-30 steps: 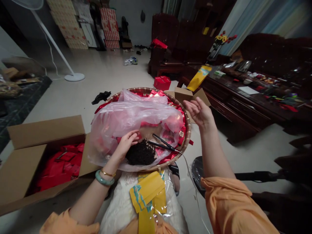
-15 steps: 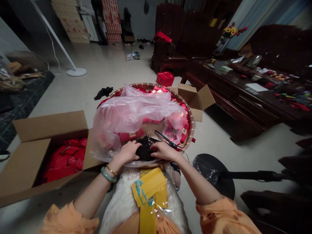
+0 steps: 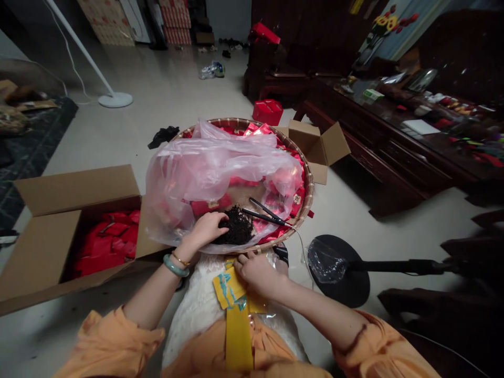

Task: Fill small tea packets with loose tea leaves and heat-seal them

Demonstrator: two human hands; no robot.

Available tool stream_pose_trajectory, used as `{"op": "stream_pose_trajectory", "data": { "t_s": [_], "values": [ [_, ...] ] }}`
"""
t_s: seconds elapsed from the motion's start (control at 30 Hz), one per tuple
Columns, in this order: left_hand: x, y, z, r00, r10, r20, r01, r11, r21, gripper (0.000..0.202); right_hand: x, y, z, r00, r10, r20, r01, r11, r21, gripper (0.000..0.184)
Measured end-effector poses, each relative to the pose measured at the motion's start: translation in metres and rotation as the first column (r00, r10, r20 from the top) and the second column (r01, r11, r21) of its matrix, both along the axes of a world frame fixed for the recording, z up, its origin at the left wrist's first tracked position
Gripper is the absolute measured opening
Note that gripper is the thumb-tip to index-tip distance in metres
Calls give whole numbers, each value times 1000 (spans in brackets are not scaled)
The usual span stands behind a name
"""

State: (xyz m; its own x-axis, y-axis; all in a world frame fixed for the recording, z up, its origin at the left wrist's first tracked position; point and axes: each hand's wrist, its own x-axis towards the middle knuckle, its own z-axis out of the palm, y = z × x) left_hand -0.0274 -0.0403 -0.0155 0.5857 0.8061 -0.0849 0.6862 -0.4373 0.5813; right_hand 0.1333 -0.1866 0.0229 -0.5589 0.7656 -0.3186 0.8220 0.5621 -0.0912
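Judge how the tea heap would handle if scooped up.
The tea heap looks light and crumbly: its curled leaves form a loose mound. It would probably shed bits between fingers and spread rather than hold shape if pushed.

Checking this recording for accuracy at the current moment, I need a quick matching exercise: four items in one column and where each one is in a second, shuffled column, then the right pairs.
Items:
1. green bangle
2. red packets
3. black pointed tool
4. yellow packets

Places:
A. in the open cardboard box
B. on the lap, under the right hand
C. on the left wrist
D. in the woven tray, beside the dark leaves

Right pairs: 1-C, 2-A, 3-D, 4-B
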Motion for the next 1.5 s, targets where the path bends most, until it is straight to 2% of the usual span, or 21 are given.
{"op": "stream_pose_trajectory", "data": {
  "t_s": [0.1,0.23,0.3,0.43,0.6,0.73,0.83,0.9,0.97,1.03,1.1,1.2,1.37,1.5],
  "values": [
    [-1,-2,3,999,-2,39,2,1000,0,33,3,-5,-6,999,-36,-8,36,999,-38,20],
    [0,-10,12,991,-9,133,12,1000,-18,31,13,-3,-6,995,-85,-57,79,991,-108,42],
    [1,-16,19,978,4,208,7,999,-51,30,16,-3,-5,992,-100,-71,92,989,-117,47],
    [1,-26,31,939,48,341,8,987,-161,28,19,-6,-5,989,-120,-90,107,985,-139,47],
    [-3,-30,34,933,57,354,15,980,-198,28,22,-13,-2,981,-153,-117,132,977,-165,42],
    [-4,-40,44,907,115,405,-8,966,-258,27,25,-15,10,972,-178,-154,159,979,-128,36],
    [-4,-49,56,916,68,395,115,899,-422,35,29,-8,26,951,-208,-228,206,978,-33,41],
    [-3,-53,62,934,7,358,178,859,-481,36,33,2,36,931,-226,-288,258,963,80,45],
    [-2,-52,65,943,25,331,133,885,-446,29,37,14,42,893,-238,-382,332,922,201,52],
    [-2,-48,63,929,121,349,29,918,-395,24,41,26,41,812,-257,-525,446,853,273,64],
    [-1,-43,59,894,220,390,-60,922,-382,24,43,38,34,679,-294,-673,578,779,243,67],
    [2,-40,50,849,321,420,-173,919,-354,27,39,51,16,508,-317,-801,690,707,158,48],
    [14,-47,39,752,442,490,-275,885,-376,32,23,66,-3,443,-242,-863,779,581,237,41],
    [21,-52,39,681,506,529,-304,853,-424,35,16,74,-6,372,-204,-906,816,537,214,40]
  ]
}}
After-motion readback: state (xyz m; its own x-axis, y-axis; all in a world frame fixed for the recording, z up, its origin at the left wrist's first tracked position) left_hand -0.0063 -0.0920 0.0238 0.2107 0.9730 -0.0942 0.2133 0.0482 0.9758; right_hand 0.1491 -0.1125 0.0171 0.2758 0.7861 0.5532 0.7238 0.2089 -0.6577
